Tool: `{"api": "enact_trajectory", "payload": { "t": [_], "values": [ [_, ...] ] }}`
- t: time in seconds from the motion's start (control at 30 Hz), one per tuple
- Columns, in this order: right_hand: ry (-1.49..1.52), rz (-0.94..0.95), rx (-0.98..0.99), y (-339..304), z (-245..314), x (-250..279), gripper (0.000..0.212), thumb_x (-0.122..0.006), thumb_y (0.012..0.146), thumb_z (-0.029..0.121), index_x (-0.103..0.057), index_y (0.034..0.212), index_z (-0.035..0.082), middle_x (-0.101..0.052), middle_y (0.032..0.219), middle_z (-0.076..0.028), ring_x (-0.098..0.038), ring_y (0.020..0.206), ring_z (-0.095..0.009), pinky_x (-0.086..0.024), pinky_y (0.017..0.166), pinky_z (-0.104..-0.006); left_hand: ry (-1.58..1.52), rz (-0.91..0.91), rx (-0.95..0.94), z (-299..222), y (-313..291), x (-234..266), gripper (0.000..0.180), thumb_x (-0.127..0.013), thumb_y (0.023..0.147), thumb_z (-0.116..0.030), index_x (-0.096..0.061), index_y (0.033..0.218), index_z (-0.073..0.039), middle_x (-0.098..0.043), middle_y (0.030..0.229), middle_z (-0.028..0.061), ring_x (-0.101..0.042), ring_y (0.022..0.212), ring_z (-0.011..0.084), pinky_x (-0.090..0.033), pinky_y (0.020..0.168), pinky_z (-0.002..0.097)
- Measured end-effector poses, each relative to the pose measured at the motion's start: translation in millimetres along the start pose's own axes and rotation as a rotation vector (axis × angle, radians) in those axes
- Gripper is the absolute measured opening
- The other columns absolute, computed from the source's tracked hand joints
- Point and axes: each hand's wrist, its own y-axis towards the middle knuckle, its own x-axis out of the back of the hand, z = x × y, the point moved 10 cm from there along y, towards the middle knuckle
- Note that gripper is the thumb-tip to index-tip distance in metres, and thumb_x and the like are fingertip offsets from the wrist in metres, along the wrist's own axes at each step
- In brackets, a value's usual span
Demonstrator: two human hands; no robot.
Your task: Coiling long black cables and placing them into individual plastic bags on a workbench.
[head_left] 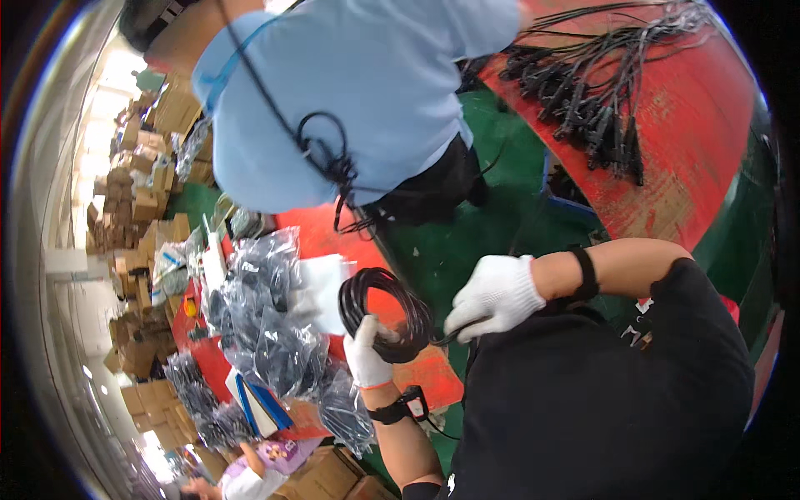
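Black cable coil (419, 323) before you over a red table (437, 377), its oval slanting upper left to lower right, your gloved left hand (367, 353) clamped on its lower rim, your right hand (493, 298) pinching its trailing strand

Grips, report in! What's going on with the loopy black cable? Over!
Left grip holding black cable coil. Right grip pinching cable beside coil. Clear bags crowding red table nearby.

Lettering or numbers — none legible.
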Motion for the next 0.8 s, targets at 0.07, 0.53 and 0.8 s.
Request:
{"api": "enact_trajectory", "payload": {
  "t": [0.07, 0.53, 0.8],
  "values": [
    [0.03, -0.002, -0.052, 9, -9, -2, 0.023, -0.067, 0.1, 0.037, -0.074, 0.113, 0.02, -0.072, 0.091, -0.007, -0.071, 0.082, -0.032, -0.056, 0.068, -0.0416, -0.03, 0.123, -0.03, 14, -1, -31, 0.025, -0.068, 0.098, -0.025, -0.067, 0.094, 0.0, -0.069, 0.075, 0.0098, -0.066, 0.067, 0.0206, -0.054, 0.067, 0.0346],
    [0.121, -0.228, -0.474, 17, -134, -23, 0.052, -0.06, 0.099, 0.061, -0.066, 0.12, 0.013, -0.074, 0.103, -0.014, -0.072, 0.095, -0.038, -0.056, 0.08, -0.0457, -0.339, 0.321, 0.123, 33, -54, -56, 0.024, -0.066, 0.082, -0.011, -0.056, 0.101, -0.001, -0.041, 0.059, 0.0004, -0.036, 0.048, 0.0164, -0.029, 0.051, 0.0351],
    [-0.574, -0.006, -0.23, -3, -181, -72, 0.03, -0.062, 0.101, 0.043, -0.068, 0.111, 0.015, -0.071, 0.088, -0.005, -0.073, 0.084, -0.029, -0.057, 0.074, -0.0449, -0.865, 0.183, -0.071, 16, -110, 105, 0.029, -0.065, 0.093, -0.025, -0.061, 0.113, -0.004, -0.038, 0.067, -0.007, -0.037, 0.056, 0.009, -0.032, 0.06, 0.0297]
  ]
}}
